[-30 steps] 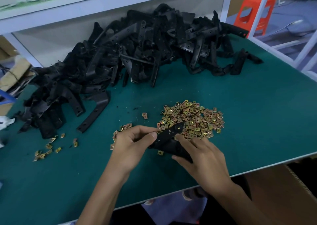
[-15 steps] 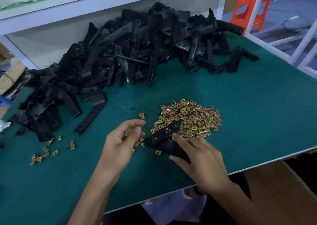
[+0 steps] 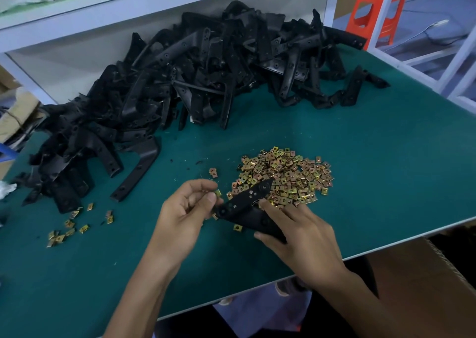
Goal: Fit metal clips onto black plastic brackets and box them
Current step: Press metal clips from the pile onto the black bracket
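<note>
- The right hand (image 3: 301,237) grips one black bracket (image 3: 244,203) by its near end, thumb underneath and fingers curled over the top. The bracket is held just above the green table (image 3: 373,144), and its far tip points into the clip pile (image 3: 286,175).
- The left hand (image 3: 185,208) is curled up tight and pinches what looks like a single metal clip (image 3: 218,192) between thumb and forefinger, right at the bracket's left end. The clip is not on yet, so this looks like the lining-up step.
- It's hard to say whether this bracket already carries any clips. Its holes show, but they're too small to read.
- Progress looks pretty early. A huge heap of brackets (image 3: 206,74) sits along the back of the table, apparently all bare.
- There's plenty of hardware left: the main pile, plus a small scatter of clips (image 3: 69,224) off to the left.
- For boxing, a cardboard box (image 3: 425,286) sits below the table edge on the right. Its inside isn't visible, so there's no telling how many finished ones are in there.
</note>
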`<state>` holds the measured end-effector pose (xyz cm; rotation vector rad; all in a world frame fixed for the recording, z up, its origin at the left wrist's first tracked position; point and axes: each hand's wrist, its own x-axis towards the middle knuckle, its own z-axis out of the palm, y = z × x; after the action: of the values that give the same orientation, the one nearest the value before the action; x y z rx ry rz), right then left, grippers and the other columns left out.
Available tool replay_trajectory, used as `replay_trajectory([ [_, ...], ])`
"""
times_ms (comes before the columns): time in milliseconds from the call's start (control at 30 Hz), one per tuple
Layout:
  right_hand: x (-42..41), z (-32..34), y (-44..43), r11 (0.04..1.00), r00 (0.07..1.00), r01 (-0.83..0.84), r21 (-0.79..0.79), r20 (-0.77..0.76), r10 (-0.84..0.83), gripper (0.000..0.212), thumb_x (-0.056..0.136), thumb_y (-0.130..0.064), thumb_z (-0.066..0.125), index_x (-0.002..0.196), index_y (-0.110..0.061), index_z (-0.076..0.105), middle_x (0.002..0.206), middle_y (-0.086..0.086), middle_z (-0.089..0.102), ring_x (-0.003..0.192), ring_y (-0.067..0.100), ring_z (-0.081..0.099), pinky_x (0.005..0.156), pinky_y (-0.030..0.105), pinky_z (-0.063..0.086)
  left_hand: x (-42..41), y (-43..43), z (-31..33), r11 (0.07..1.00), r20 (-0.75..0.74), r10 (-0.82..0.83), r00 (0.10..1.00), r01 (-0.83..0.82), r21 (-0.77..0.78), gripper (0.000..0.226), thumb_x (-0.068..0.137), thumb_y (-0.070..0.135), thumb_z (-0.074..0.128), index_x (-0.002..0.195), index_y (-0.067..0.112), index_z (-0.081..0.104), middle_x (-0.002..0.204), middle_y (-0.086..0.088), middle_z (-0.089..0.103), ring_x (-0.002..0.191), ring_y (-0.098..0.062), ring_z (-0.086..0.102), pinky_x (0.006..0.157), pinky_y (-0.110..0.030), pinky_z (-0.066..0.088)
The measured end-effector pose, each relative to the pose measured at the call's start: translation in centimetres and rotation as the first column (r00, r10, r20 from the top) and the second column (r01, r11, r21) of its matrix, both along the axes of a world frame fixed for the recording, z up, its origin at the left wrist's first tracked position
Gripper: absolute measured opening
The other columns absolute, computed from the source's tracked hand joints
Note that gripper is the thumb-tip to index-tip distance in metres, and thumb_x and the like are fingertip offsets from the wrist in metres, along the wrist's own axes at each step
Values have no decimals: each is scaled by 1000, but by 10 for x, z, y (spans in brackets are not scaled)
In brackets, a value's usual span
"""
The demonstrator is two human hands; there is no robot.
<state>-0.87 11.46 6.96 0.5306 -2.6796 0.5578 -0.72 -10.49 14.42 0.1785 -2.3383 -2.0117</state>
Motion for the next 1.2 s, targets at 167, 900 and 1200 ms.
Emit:
replay_trajectory([
  [167,0,-2,0,1000,1000,6,9,7,-6,59,87,-62,58,132,-27,65,83,-10,59,76,18,56,57,23,31,1,7,0,1000,-9,16,1000,-16,-12,23,103,4,49,111,13,69,85,-1,74,80,-8,64,70,-16,50],
  [900,-2,-5,-1,1000,1000,6,29,-16,-5,54,86,-59,69,131,-29,65,85,-11,60,79,17,56,59,23,30,0,15,-9,997,-11,72,997,-73,-27,9,94,0,64,96,7,71,54,12,63,55,4,54,59,-7,42],
  [1200,-2,-6,-1,999,999,34,28,10,-34,57,89,-66,48,133,-31,61,87,-13,61,82,16,56,56,25,32,7,9,-20,894,-76,-5,997,-30,-447,42,78,28,87,105,52,66,98,25,70,88,2,66,77,-19,49],
])
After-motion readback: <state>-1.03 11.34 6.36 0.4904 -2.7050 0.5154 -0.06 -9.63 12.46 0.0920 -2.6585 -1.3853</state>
